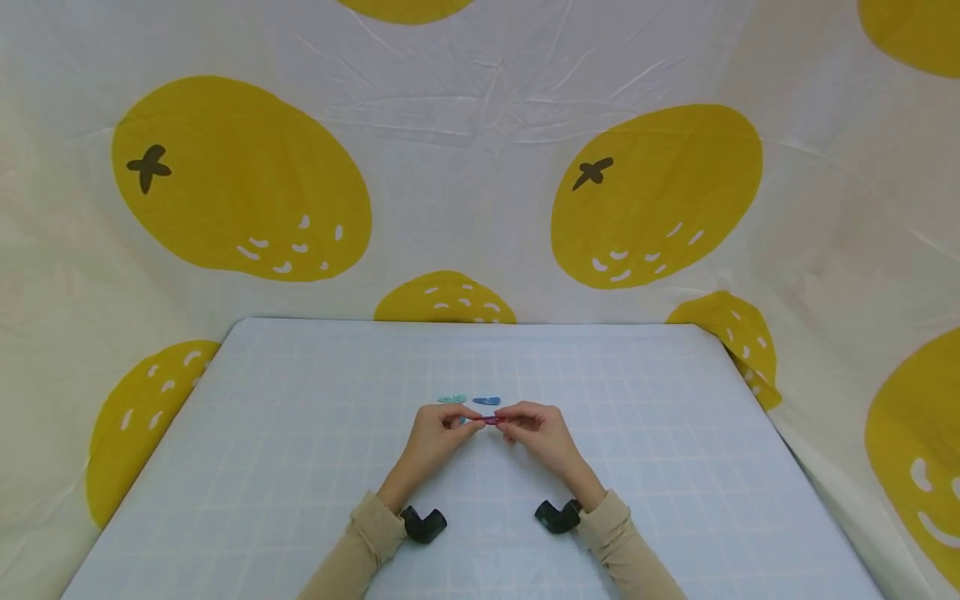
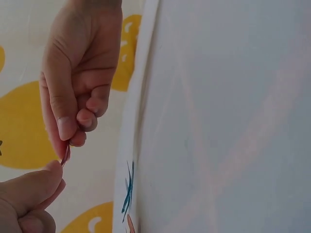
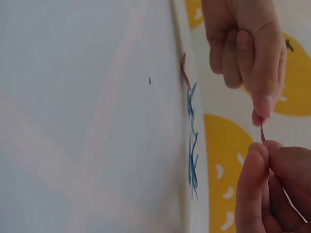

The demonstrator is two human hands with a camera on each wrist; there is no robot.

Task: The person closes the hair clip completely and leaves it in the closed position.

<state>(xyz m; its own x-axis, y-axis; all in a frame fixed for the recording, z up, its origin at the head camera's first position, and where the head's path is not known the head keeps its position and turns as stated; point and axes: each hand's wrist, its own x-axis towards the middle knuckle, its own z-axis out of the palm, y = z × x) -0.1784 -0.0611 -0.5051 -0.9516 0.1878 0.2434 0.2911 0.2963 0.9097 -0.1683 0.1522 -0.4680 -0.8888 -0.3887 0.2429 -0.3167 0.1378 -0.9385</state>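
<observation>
A thin pinkish-red hair clip [image 1: 492,420] is held between both hands above the table. My left hand [image 1: 438,433] pinches its left end between thumb and finger. My right hand [image 1: 542,427] pinches the opposite end, other fingers curled beneath. In the left wrist view only a sliver of the held clip [image 2: 65,154] shows between the fingertips. Just beyond the hands lie a teal hair clip [image 1: 452,399] and a blue hair clip [image 1: 487,401]. Another light-blue piece [image 1: 462,420] peeks out by the left fingers, mostly hidden.
A reddish clip [image 3: 184,70] lies beside the bluish clips in the right wrist view. The table [image 1: 300,483] has a pale checked cover. Behind it hangs a white cloth [image 1: 465,183] with yellow fruit prints. Black wrist cameras [image 1: 425,526] sit at both sleeves.
</observation>
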